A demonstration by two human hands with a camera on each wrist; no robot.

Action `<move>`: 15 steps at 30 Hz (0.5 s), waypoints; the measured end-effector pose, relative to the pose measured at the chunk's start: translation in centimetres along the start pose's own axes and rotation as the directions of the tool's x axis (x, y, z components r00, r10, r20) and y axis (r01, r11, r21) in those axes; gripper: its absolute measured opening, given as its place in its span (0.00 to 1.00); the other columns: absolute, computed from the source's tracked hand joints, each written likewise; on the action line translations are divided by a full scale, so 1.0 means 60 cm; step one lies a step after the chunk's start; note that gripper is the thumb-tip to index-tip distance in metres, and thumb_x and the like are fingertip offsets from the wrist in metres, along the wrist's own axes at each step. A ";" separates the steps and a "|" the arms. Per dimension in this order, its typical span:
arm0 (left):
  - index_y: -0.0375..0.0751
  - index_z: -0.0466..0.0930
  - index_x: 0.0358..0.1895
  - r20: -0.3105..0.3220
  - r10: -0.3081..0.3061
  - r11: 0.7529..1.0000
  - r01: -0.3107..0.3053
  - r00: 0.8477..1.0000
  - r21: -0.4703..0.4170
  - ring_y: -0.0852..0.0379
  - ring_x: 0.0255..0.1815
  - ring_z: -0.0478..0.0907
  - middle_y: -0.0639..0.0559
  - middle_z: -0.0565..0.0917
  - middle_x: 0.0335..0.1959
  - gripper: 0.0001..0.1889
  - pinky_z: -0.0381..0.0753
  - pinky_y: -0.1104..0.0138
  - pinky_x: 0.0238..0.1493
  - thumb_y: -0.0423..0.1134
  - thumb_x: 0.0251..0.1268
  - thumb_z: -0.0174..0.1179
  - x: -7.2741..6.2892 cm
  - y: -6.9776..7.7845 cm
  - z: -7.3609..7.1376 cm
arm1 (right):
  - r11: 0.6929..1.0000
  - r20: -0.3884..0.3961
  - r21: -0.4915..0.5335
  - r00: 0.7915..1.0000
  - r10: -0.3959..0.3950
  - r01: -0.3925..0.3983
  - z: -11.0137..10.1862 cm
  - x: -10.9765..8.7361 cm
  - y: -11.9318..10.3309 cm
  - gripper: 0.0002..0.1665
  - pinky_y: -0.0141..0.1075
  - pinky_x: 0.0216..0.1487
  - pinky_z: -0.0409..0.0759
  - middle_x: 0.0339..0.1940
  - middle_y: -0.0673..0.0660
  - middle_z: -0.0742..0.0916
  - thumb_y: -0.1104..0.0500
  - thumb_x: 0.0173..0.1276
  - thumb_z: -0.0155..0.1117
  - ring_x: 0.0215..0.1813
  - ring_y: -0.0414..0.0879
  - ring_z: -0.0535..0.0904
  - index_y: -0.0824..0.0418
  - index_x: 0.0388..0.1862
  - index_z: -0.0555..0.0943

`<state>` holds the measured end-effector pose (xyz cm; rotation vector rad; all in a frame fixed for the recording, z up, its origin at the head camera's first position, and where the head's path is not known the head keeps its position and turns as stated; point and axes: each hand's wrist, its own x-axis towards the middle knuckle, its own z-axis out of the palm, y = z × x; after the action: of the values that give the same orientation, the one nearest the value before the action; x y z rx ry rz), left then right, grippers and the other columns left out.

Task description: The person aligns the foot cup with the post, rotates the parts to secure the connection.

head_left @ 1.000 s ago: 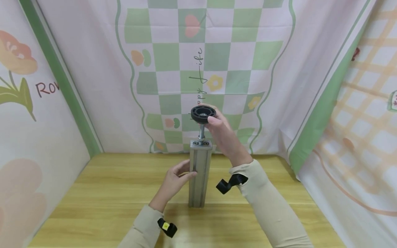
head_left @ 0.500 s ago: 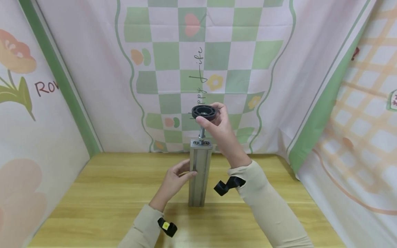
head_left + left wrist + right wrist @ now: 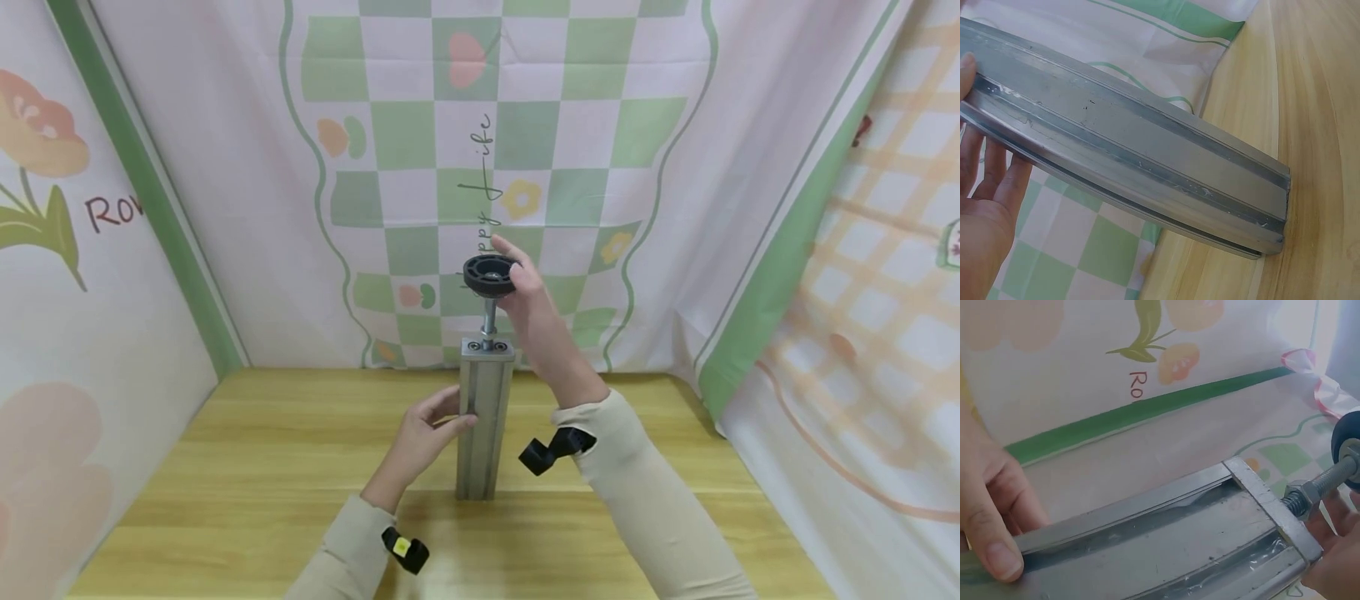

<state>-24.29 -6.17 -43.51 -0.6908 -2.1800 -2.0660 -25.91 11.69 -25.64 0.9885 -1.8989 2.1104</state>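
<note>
An aluminium extrusion profile (image 3: 483, 425) stands upright on the table, with a screwed-on end plate (image 3: 487, 350) on top. My left hand (image 3: 420, 433) holds it around mid-height, thumb on the near face and fingers at the side; in the left wrist view the fingers (image 3: 997, 181) show along its edge. A threaded rod with a hex nut (image 3: 1302, 497) rises from the end plate and carries a round black leveling foot (image 3: 480, 283). My right hand (image 3: 536, 308) has the foot's right edge at the thumb, the index finger stretched out behind. Part of that hand is hidden behind the foot.
A wood-grain table (image 3: 262, 467) lies under the profile. Behind it hangs a checkered curtain (image 3: 405, 137), with printed cloth on both sides. Black wrist mounts (image 3: 558, 450) sit on both sleeves.
My right thumb moves from the foot's right front to its near front, then back to the right edge, while the index finger stretches out. The left hand and the profile stay put.
</note>
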 end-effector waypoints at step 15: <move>0.43 0.76 0.67 -0.007 -0.016 1.000 0.016 1.000 0.014 0.52 0.55 0.81 0.48 0.85 0.51 0.28 0.78 0.59 0.60 0.44 0.65 0.70 0.000 -0.003 0.000 | 0.987 0.198 0.155 0.980 0.018 -0.049 -0.011 0.003 0.007 0.44 0.50 0.68 0.64 0.54 0.52 0.85 0.35 0.80 0.28 0.62 0.52 0.76 0.70 0.75 0.60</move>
<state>-24.36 -6.16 -43.68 -0.6667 -2.2008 -2.0558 -26.50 12.14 -25.91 1.2483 -1.8658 2.2906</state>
